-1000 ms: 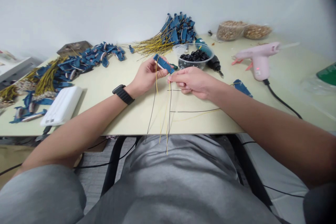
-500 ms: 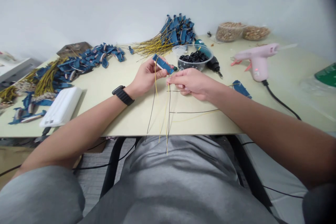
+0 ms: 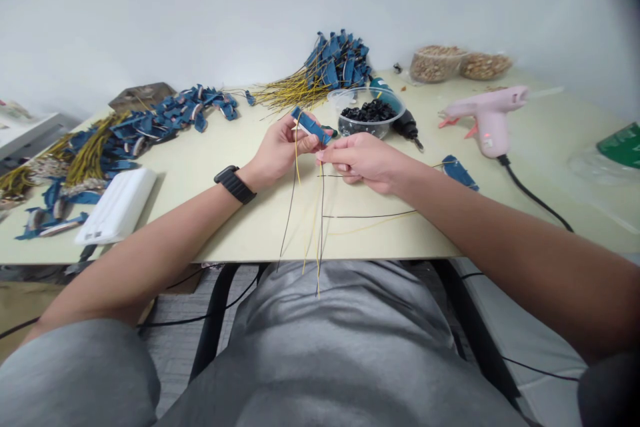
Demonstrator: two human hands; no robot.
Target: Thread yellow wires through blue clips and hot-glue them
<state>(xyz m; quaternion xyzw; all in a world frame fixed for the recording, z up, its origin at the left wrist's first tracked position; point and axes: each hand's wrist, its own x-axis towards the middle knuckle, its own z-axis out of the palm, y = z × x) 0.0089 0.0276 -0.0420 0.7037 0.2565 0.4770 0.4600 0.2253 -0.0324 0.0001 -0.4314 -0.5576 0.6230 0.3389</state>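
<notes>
Above the tabletop [image 3: 210,147], the left hand's [image 3: 283,147] grip is closed on a blue piece [image 3: 314,128], presumably steadying it, while the right hand [image 3: 367,159] pinches hanging threads [image 3: 323,193], probably for control. Beyond, a clear bowl [image 3: 334,101] contains black bits [image 3: 369,111]; another container [image 3: 440,49] holds tan pieces [image 3: 435,68].

Near the front edge of the tabletop [image 3: 200,147], toward the left, a white block [image 3: 117,207] is set; tan pieces [image 3: 436,67] are placed by the back edge, and a pink glue gun [image 3: 493,123] toward the right.
</notes>
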